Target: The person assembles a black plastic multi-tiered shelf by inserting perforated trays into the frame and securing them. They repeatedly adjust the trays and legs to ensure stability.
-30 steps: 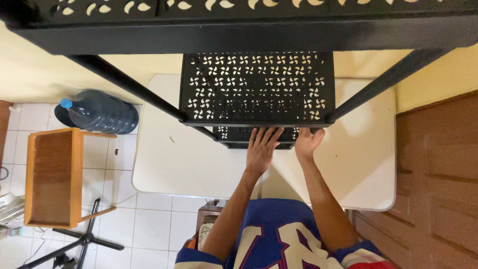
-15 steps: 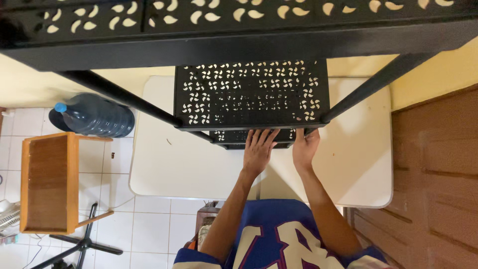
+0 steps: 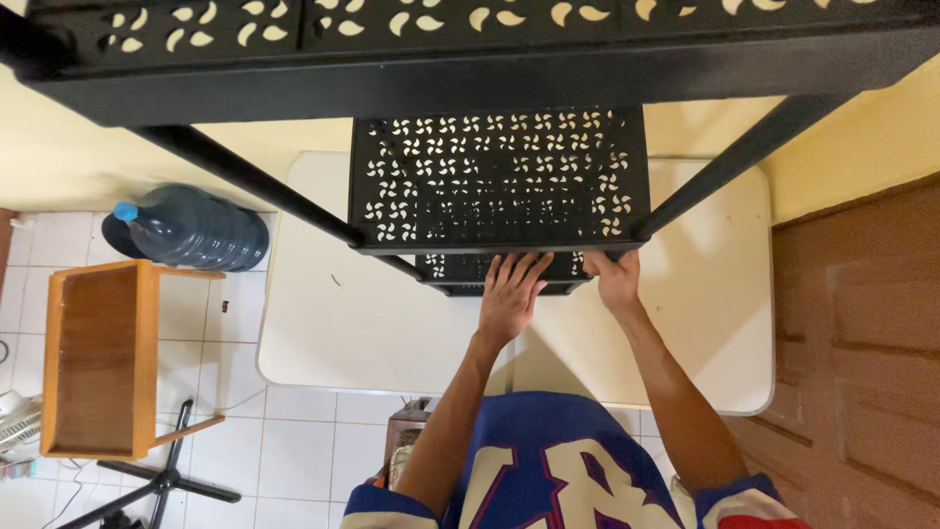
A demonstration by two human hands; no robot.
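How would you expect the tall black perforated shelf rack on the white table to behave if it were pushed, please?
The black rack looks like stiff metal, so it probably won't flex. Tall tiers on thin posts suggest it could tip. Both the left hand and right hand steady its lower tier.

— Down on the left, a big blue water bottle (image 3: 194, 228) lying on its side on the white tiled floor (image 3: 294, 451), right against the yellow wall (image 3: 69, 157).

— And just below it, a wooden side table (image 3: 98, 358), with black tripod legs (image 3: 162, 480) beneath.

— Right edge, a brown panelled wooden door (image 3: 862, 353). Far left, a fan grille (image 3: 18, 419) peeking in.
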